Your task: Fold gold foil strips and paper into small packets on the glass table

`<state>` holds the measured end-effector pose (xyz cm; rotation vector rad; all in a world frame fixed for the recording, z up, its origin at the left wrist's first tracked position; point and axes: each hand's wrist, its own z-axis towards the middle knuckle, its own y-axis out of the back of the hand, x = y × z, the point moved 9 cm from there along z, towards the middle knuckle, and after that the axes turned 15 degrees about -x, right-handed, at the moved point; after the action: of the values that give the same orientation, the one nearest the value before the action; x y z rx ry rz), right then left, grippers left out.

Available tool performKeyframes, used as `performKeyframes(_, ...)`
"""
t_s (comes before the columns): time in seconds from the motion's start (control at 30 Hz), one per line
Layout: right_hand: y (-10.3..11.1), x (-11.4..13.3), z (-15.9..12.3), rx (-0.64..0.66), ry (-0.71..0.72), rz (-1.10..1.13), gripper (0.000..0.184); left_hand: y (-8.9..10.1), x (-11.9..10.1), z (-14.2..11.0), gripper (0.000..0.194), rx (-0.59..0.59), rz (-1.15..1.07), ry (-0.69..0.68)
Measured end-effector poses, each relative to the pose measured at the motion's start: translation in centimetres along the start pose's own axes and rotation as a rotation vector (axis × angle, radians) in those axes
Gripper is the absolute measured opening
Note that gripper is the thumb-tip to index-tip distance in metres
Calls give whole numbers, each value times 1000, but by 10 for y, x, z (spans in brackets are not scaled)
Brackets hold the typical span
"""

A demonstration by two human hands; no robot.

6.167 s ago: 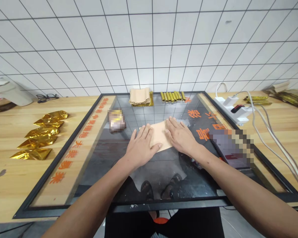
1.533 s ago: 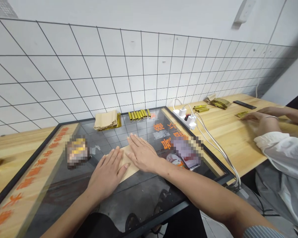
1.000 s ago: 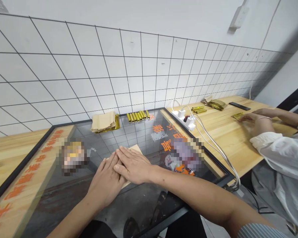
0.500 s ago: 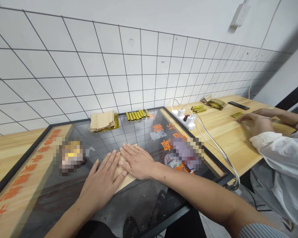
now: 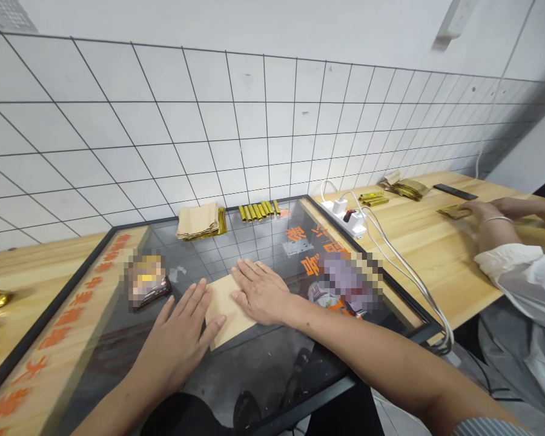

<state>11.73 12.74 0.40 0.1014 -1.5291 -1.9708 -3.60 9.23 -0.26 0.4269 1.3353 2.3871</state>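
Note:
A folded sheet of kraft paper (image 5: pixel 227 309) lies on the glass tabletop (image 5: pixel 195 260), between my two hands. My right hand (image 5: pixel 258 293) rests flat on its right edge, fingers spread. My left hand (image 5: pixel 177 342) lies just to the left, with its thumb at the paper's left edge and its fingers spread. Neither hand grips anything. Beyond the left hand sits a pixelated packet (image 5: pixel 146 281) with gold and dark parts.
Along the far edge are a stack of kraft sheets (image 5: pixel 198 221) and a row of gold tubes (image 5: pixel 258 210). A pixelated item (image 5: pixel 349 281) lies under the glass's right side. To the right, a power strip (image 5: pixel 347 219) and cables sit on the wooden bench, where a co-worker's hand (image 5: pixel 479 212) touches gold foil (image 5: pixel 454 211).
My hands have moved apart, the left sliding away from the right, so more of the paper shows between them. The view has shifted slightly, and the co-worker's hand has moved along the bench.

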Motion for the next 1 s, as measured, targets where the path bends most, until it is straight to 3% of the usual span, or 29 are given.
performKeyframes(0.13,-2,0,-1,31,35,-26,71,13,-37,37,71,-13,-151,86)
performKeyframes(0.23,-8,-1,-2,104,65,-78,87,1,-69,58,72,77,-281,137)
performKeyframes(0.3,-10,-3,-2,125,57,-105,94,-13,-76,60,75,131,-316,184)
performKeyframes(0.43,-5,1,-2,89,64,-105,81,-24,-62,46,75,83,-309,224)
performKeyframes(0.53,0,3,-4,46,61,-99,68,-25,-47,28,75,62,-214,181)
performKeyframes(0.8,-2,0,-3,-11,40,-109,66,-11,-15,-12,66,31,-9,73)
performKeyframes(0.9,-2,-1,-3,-13,38,-117,66,-1,-14,-7,63,66,-17,81)
performKeyframes(1.0,-3,-2,-4,-7,45,-129,67,12,-27,17,63,38,-21,130)
